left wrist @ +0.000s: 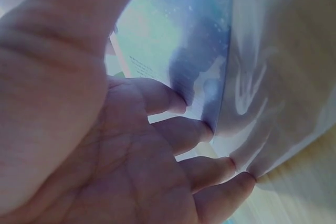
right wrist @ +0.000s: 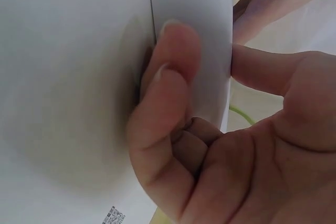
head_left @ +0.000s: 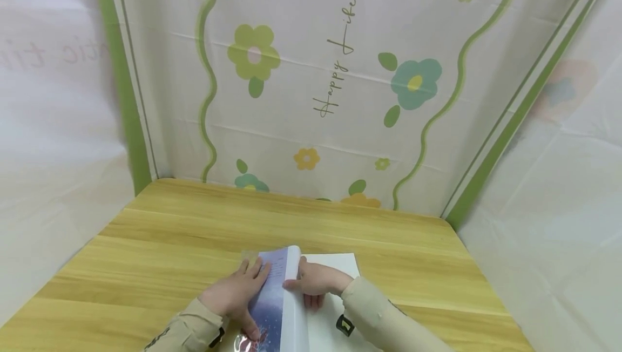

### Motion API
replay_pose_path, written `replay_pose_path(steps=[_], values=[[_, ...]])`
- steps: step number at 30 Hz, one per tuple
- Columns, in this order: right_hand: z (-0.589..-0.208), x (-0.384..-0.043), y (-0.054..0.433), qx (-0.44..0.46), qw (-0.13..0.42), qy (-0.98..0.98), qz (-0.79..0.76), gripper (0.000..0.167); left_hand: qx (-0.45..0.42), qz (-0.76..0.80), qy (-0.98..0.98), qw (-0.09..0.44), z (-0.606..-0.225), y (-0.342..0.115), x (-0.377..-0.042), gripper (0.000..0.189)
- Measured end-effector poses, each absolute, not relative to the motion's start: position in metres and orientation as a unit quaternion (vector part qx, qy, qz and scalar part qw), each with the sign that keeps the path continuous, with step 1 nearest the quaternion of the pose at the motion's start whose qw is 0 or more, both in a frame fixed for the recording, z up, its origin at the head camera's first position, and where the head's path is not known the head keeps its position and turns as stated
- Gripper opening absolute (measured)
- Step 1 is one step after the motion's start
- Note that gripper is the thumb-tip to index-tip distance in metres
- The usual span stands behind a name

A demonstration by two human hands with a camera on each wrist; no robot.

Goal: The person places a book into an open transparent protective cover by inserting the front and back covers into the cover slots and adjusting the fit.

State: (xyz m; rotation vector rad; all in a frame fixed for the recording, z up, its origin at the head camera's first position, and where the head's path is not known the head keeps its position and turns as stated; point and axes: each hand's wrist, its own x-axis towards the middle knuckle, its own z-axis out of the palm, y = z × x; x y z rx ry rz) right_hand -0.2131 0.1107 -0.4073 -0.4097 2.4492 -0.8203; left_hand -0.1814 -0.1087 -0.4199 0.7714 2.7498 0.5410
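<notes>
A book with a dark-blue printed cover (head_left: 270,300) lies on the table, a white panel (head_left: 337,262) spread out to its right. Between them rises a curved white strip (head_left: 294,309), like a spine. My left hand (head_left: 233,295) presses on the blue cover with its fingers spread. In the left wrist view, clear plastic film (left wrist: 278,66) reaches past the cover's edge under the fingertips. My right hand (head_left: 318,278) grips the curved white part, thumb on the left side and fingers curled on the right. The right wrist view shows a printed square code (right wrist: 114,216) on the white panel.
The wooden table (head_left: 194,222) reaches back to a white curtain (head_left: 291,103) printed with flowers and lettering. More pale curtain hangs at the left (head_left: 48,125) and right sides. A small black device with a green mark (head_left: 345,325) sits by the right sleeve.
</notes>
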Motion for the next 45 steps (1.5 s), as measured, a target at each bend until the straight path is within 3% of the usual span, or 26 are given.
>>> replay_pose_path(steps=[32,39,45], values=[[-0.41,-0.21,0.11,-0.155,0.24,0.912,-0.295,0.087,0.277,0.183,0.938,0.099,-0.422,-0.109,-0.179,0.134],[-0.415,-0.212,0.121,-0.176,0.267,0.884,-0.34,0.063,0.28,0.192,0.934,0.112,-0.423,-0.108,-0.18,0.132],[-0.416,-0.215,0.123,-0.187,0.275,0.869,-0.366,0.054,0.279,0.202,0.932,0.111,-0.423,-0.112,-0.183,0.132]])
